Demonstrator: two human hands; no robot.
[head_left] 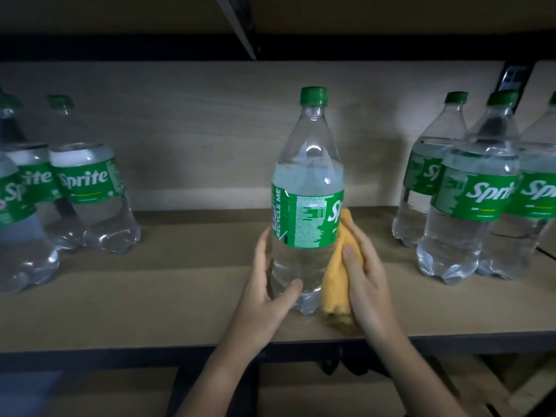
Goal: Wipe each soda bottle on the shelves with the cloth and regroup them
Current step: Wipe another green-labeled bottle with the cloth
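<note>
On shelf (150,296), left hand (267,284) grips Sprite bottle (307,188) reading "RECYCLE ME"; right hand (365,275) clasps cloth (337,284).

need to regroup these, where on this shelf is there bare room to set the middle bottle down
Bare shelf lies between the left group and the held bottle, and a narrower strip between it and the right group. Both ends are crowded with bottles.

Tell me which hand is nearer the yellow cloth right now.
Right. The right hand grips the yellow cloth and presses it to the middle bottle. The left hand holds that bottle's opposite side, apart from the cloth.
</note>
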